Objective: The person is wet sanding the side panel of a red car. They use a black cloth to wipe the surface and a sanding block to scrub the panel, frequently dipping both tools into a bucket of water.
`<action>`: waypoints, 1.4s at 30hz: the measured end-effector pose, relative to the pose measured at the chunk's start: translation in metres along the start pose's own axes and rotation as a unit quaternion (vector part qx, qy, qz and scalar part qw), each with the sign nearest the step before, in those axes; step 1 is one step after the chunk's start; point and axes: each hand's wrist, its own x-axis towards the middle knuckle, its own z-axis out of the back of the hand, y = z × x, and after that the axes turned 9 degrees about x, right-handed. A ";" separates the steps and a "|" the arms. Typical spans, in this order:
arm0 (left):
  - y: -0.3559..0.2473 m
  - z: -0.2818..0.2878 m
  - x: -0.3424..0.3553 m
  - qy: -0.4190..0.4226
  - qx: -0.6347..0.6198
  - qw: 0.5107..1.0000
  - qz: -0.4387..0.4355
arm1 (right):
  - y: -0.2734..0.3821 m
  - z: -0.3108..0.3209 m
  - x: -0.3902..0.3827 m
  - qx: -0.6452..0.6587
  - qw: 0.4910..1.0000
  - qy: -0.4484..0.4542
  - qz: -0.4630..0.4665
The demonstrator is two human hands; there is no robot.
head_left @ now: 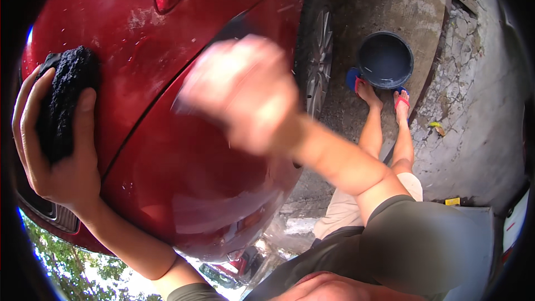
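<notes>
My left hand [64, 164] grips a thick, black, rough-textured sponge [66, 100] against the glossy red car body [139, 39] at the left of the view. My right hand [239, 89] is smeared by motion over the middle of the red panel, beside a dark panel seam. Something dark shows at the edges of that hand, but I cannot make out what it is or how the fingers are closed.
A black bucket [385, 58] stands on the concrete by my sandalled feet [402, 106]. The car's wheel [317, 56] is right of the panel. A small yellow object [452, 202] lies at lower right. Foliage [61, 256] shows at lower left.
</notes>
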 end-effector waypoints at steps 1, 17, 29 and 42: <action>0.001 0.001 -0.001 -0.006 -0.002 1.000 0.000 | -0.022 0.008 0.000 -0.044 0.999 -0.020 -0.019; -0.003 0.004 0.007 -0.030 0.010 0.999 -0.038 | -0.013 0.024 -0.023 0.007 0.998 0.020 -0.063; -0.003 0.007 0.009 -0.042 0.017 0.997 -0.061 | 0.022 0.011 -0.042 -0.068 0.983 0.115 -0.122; 0.000 0.003 0.007 -0.048 0.029 0.996 -0.072 | 0.009 0.008 -0.029 -0.077 0.975 0.099 -0.182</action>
